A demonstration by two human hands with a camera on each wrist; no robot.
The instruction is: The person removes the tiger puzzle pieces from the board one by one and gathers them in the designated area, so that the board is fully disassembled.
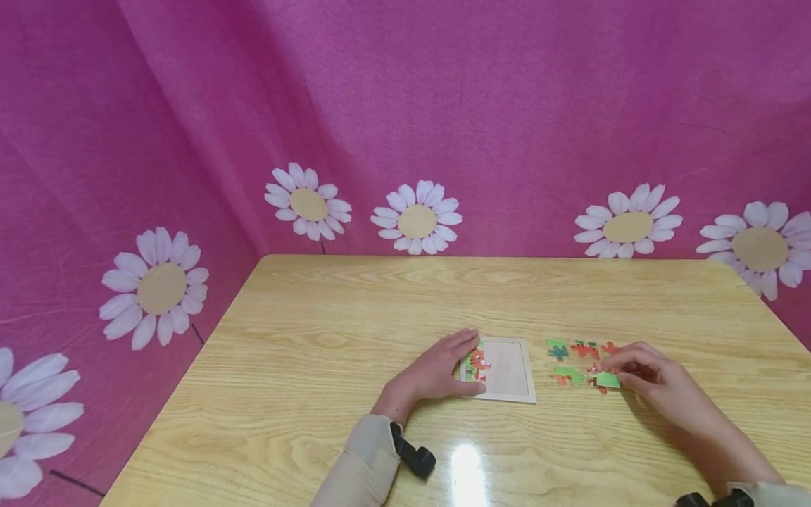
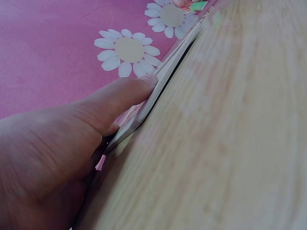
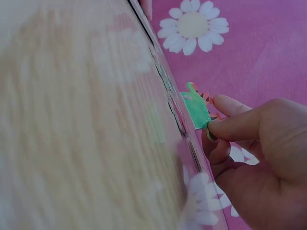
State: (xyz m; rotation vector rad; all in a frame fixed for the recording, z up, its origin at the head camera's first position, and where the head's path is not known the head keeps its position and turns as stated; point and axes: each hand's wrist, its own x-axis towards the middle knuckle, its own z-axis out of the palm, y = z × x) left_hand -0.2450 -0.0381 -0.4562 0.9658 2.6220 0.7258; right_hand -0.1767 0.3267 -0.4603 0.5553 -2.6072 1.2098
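Note:
My left hand (image 1: 437, 367) rests on the left side of a pale puzzle tray (image 1: 531, 387). Its thumb lies along the near rim, while the other fingers reach to the far left corner. In the left wrist view the thumb touches the tray's edge (image 2: 156, 98), and most other fingers are hidden. Joined pieces (image 1: 476, 365) with an orange and green picture fill the tray's left strip. Right of the tray, my right hand (image 1: 659, 384) pinches a green puzzle piece (image 3: 195, 112) between thumb and fingers, tilted up from the table.
Several loose pieces lie between tray and right hand, among them a green one (image 1: 557, 350), an orange one (image 1: 586, 350) and a green-orange one (image 1: 568, 376). The wooden table (image 1: 329, 338) meets a magenta flowered curtain (image 1: 507, 127) behind and at left.

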